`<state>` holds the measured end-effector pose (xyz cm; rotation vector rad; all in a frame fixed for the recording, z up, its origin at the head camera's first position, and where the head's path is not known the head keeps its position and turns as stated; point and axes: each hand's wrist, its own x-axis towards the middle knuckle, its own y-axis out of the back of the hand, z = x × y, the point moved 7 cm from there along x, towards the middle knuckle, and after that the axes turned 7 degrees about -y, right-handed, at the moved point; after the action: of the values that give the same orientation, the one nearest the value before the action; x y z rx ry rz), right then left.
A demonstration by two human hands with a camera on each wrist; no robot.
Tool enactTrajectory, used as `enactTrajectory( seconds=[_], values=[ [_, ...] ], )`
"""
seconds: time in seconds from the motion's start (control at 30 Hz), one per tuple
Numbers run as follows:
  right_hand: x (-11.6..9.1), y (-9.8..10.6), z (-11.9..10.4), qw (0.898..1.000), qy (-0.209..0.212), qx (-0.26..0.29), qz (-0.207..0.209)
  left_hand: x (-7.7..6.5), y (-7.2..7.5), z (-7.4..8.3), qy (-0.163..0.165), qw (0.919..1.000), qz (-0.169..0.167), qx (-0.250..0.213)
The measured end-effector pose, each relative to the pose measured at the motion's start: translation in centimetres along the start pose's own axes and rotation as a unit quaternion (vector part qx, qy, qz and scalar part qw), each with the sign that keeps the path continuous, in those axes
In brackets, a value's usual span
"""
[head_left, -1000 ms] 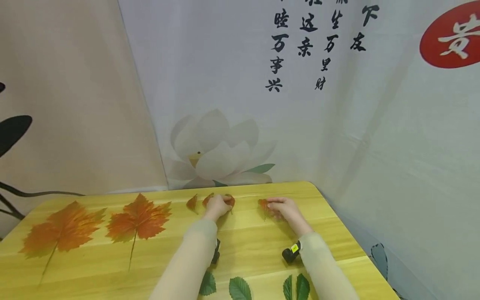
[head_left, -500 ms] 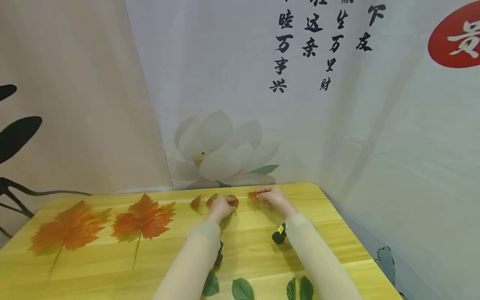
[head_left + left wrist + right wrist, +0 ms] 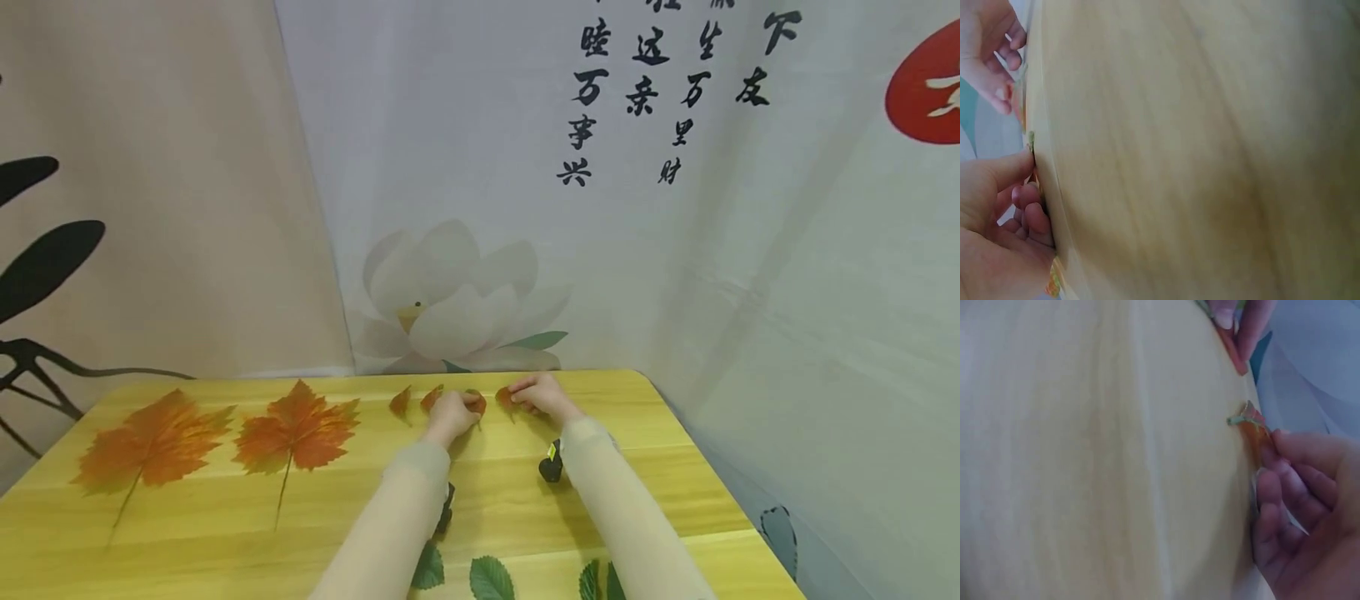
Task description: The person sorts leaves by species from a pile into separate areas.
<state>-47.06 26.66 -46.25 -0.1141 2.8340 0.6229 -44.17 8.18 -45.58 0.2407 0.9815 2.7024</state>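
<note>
At the table's far side, my left hand [image 3: 452, 414] pinches a small orange-red leaf [image 3: 1232, 347] between thumb and fingers, down at the tabletop. To its right, my right hand [image 3: 543, 397] pinches another small orange leaf [image 3: 505, 401]. In the right wrist view its short green stem points away from the fingertips [image 3: 1279, 440]. A narrow gap separates the two held leaves. Left of my left hand lie two more small orange leaves, one curled [image 3: 401, 404] and one [image 3: 431, 398] partly behind the hand.
Two large orange maple leaves, one [image 3: 153, 442] at far left and one [image 3: 298, 429] beside it, lie with long stems toward me. Several green leaves [image 3: 491, 578] lie at the near edge. A printed white curtain [image 3: 465, 167] hangs right behind the yellow wood-grain table [image 3: 360, 533].
My right hand has moved left and farther back with its small leaf, up beside the left hand's leaf. The left hand keeps its place on its leaf. The head view has turned slightly left.
</note>
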Motion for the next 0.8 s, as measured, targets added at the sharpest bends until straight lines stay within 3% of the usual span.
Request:
enactTrajectory(
  seconds=[0.37, 0.63, 0.8],
  values=[
    [-0.2, -0.1, -0.4, 0.990, 0.028, -0.135, 0.041, 0.2, -0.2, 0.6, 0.000, 1.0000, -0.004, 0.005],
    [-0.3, -0.7, -0.2, 0.988, 0.038, -0.153, 0.011, 0.5, -0.3, 0.4, 0.011, 0.9988, -0.017, 0.044],
    [-0.3, -1.0, 0.0, 0.991, 0.042, -0.125, -0.014, 0.3, -0.1, 0.5, 0.012, 0.9983, -0.018, 0.054]
  ],
)
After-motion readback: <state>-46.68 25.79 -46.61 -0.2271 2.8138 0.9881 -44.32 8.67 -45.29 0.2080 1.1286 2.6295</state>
